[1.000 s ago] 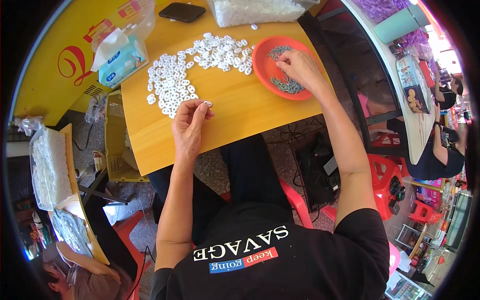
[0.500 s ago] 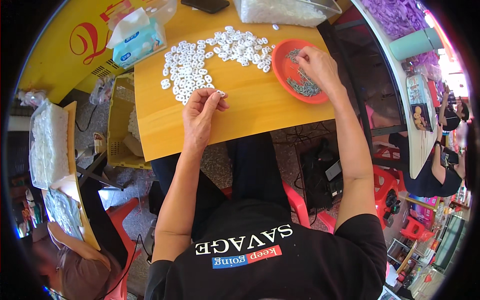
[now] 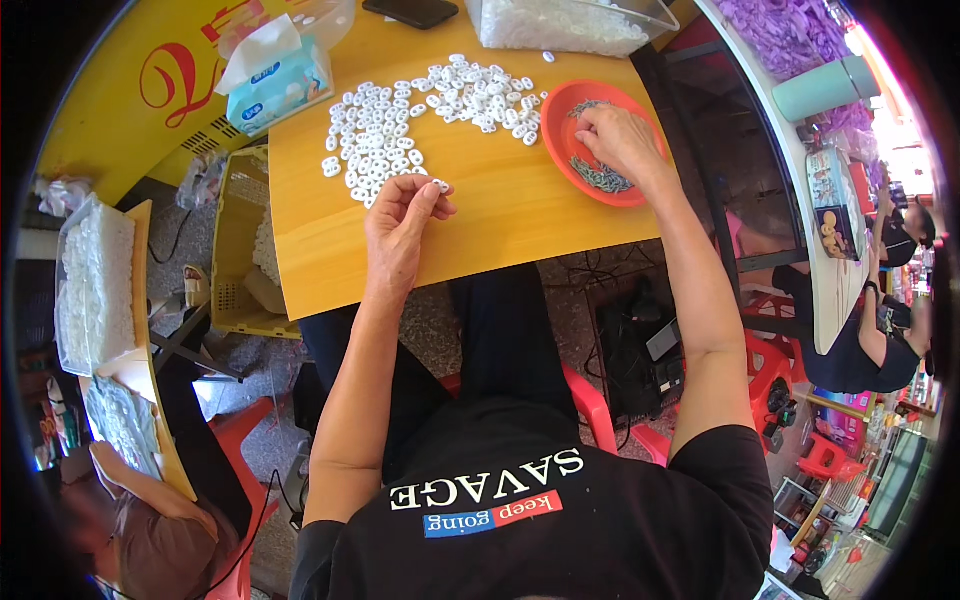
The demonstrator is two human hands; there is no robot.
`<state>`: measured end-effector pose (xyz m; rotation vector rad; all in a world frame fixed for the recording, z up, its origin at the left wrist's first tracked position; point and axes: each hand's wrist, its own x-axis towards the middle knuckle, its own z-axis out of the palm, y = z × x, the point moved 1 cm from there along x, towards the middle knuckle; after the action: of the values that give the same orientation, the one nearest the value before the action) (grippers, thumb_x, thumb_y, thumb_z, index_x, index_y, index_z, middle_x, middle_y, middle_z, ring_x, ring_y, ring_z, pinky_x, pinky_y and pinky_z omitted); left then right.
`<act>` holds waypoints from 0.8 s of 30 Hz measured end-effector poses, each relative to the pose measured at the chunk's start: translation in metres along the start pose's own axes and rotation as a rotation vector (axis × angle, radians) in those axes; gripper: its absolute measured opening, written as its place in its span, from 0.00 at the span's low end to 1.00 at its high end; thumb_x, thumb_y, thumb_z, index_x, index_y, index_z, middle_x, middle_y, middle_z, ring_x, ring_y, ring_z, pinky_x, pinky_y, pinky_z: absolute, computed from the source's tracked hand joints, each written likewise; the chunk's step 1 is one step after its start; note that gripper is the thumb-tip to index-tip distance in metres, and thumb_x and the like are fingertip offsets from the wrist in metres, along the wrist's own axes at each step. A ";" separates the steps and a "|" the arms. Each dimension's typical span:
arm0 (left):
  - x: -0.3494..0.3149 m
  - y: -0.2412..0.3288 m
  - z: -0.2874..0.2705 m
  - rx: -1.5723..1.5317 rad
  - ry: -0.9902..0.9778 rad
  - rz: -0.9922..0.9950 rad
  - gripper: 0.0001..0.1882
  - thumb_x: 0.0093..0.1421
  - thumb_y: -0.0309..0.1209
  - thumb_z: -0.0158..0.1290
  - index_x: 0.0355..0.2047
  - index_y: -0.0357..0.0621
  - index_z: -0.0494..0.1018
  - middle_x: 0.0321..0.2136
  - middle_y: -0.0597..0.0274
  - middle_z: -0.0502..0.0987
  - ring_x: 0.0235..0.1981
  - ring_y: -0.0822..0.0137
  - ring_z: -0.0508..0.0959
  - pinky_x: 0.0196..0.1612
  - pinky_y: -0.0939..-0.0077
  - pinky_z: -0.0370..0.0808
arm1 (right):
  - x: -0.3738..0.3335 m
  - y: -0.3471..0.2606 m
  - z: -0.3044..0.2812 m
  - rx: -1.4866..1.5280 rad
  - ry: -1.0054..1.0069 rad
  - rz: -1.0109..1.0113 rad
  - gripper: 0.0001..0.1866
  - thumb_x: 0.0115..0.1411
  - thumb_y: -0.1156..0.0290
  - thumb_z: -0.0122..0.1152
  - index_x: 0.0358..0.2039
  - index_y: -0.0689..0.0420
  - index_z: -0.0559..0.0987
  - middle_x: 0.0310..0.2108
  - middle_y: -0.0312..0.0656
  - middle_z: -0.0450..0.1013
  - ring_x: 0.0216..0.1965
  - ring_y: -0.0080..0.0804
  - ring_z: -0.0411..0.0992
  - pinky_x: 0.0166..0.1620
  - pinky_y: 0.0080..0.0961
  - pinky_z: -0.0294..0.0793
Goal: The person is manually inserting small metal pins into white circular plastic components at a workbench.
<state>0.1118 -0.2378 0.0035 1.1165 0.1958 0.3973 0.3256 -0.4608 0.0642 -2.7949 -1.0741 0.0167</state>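
The fingers of the left hand [image 3: 402,222] pinch a small white two-holed oval piece [image 3: 441,186] above the yellow wood-toned counter [image 3: 490,215], towards its near edge. Those of the right hand [image 3: 625,145] are bunched in a round orange-red bowl [image 3: 558,150] of small grey pieces [image 3: 598,178] near the right edge; whether they grip one, I cannot tell. Bare surface separates the hands; loose white ovals [image 3: 375,130] spread left and far.

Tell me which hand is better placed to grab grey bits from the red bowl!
Probably the right hand: it's over the red bowl, near grey pieces; the left hand holds a white piece.
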 end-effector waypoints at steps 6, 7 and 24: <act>0.000 0.003 0.002 -0.056 0.020 -0.026 0.07 0.65 0.28 0.51 0.38 0.36 0.70 0.33 0.53 0.79 0.29 0.69 0.78 0.35 0.78 0.74 | 0.001 -0.001 -0.001 0.011 0.087 -0.052 0.07 0.53 0.70 0.57 0.28 0.61 0.76 0.30 0.49 0.76 0.34 0.49 0.75 0.36 0.43 0.73; 0.000 0.003 0.001 -0.074 0.010 -0.029 0.07 0.65 0.28 0.51 0.38 0.36 0.70 0.33 0.53 0.79 0.29 0.69 0.78 0.35 0.78 0.74 | 0.001 -0.003 -0.003 0.113 0.119 -0.030 0.07 0.53 0.71 0.57 0.28 0.62 0.75 0.29 0.50 0.76 0.33 0.49 0.75 0.36 0.41 0.73; -0.001 0.004 -0.004 -0.081 0.008 -0.035 0.08 0.63 0.29 0.54 0.37 0.35 0.71 0.29 0.59 0.78 0.28 0.72 0.78 0.34 0.80 0.74 | -0.027 -0.151 0.040 1.349 -0.027 0.023 0.11 0.63 0.70 0.60 0.41 0.64 0.79 0.31 0.35 0.76 0.28 0.17 0.68 0.35 0.14 0.69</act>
<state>0.1083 -0.2331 0.0055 1.0308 0.2045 0.3752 0.2025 -0.3629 0.0451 -1.5652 -0.6095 0.5489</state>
